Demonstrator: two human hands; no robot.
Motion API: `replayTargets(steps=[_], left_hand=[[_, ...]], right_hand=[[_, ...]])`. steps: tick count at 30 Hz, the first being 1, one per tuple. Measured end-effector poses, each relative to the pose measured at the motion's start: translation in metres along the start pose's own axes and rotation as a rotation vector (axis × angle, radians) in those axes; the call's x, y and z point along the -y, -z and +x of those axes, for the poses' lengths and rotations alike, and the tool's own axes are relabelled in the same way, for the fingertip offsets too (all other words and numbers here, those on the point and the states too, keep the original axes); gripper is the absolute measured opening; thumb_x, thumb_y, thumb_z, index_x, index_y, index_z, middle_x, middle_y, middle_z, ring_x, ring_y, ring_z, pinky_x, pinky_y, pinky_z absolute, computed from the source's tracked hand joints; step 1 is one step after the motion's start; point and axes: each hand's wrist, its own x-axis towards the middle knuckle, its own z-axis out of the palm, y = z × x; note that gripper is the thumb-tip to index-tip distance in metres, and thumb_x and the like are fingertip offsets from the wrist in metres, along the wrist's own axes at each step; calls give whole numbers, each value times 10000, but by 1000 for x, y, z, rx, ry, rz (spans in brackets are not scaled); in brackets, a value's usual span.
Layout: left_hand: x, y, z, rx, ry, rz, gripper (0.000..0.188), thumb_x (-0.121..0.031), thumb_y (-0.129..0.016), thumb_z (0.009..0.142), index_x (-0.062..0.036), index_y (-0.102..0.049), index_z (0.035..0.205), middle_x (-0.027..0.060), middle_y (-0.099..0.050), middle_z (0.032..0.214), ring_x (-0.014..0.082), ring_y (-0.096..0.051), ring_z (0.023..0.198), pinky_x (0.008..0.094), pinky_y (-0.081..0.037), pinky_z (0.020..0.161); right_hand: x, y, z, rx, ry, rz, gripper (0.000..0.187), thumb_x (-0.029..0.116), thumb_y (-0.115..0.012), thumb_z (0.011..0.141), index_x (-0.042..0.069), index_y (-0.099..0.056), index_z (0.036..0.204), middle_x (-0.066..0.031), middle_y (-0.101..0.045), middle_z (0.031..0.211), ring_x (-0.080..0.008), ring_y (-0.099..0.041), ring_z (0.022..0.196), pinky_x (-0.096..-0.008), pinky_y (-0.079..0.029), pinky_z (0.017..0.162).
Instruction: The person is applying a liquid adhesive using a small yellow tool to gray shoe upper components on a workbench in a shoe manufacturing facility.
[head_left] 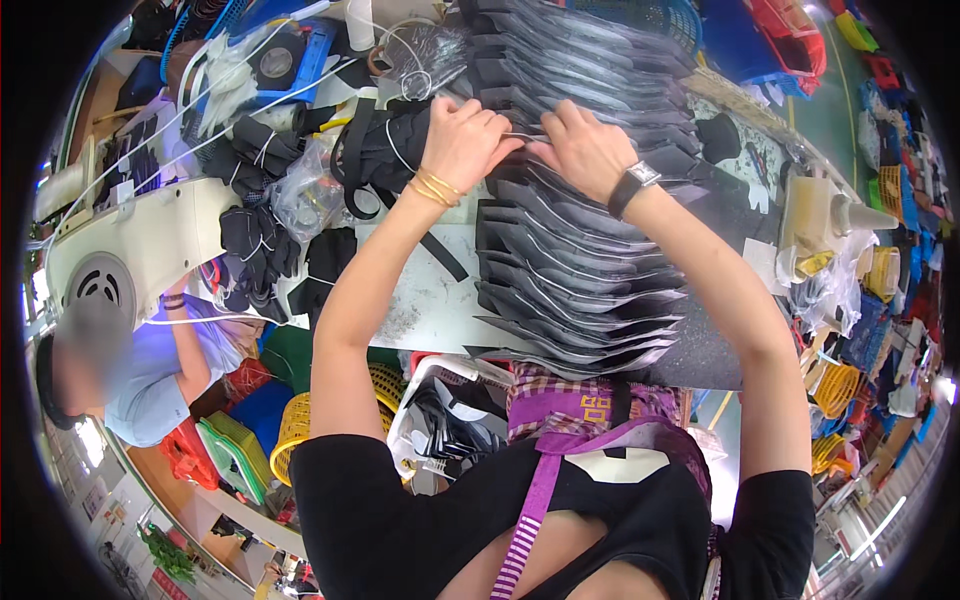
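A long row of overlapping black flat pieces [580,290] with pale edges runs from near my body to the far side of the table. At its far half, both hands work close together over the row's left part. My left hand [462,145] pinches at the edge of one black piece, fingertips and thumb together. Just to the right, my right hand [588,155], with a watch at its wrist, is closed at the same piece's edge. A thin pale line spans the gap between the two thumbs. The fingers hide most of what they grip.
Black straps [375,160] and tied dark bundles lie left of the row, beside a cream sewing machine [150,235]. A co-worker [150,370] sits at the left. Below the table edge stands a white basket [405,425]; a beige container [812,225] is at right.
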Motion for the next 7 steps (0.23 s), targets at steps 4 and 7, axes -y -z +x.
replayTargets(steps=[4,7], left_hand=[[-5,5,-2,-36,31,-89,95,-220,-635,758,-128,-617,764,-38,-607,729,138,-531,702,336,-325,722],[-6,3,-3,-47,48,-169,68,-205,-614,766,-138,-617,754,-21,-590,697,148,-535,728,349,-328,732]], right_hand=[[1,-5,11,60,130,-130,154,218,-582,749,64,-570,756,-62,-517,848,-194,-579,779,-302,-517,532],[-1,-10,11,121,135,-127,130,207,-575,756,87,-601,800,-57,-531,868,-205,-577,786,-302,-518,531]])
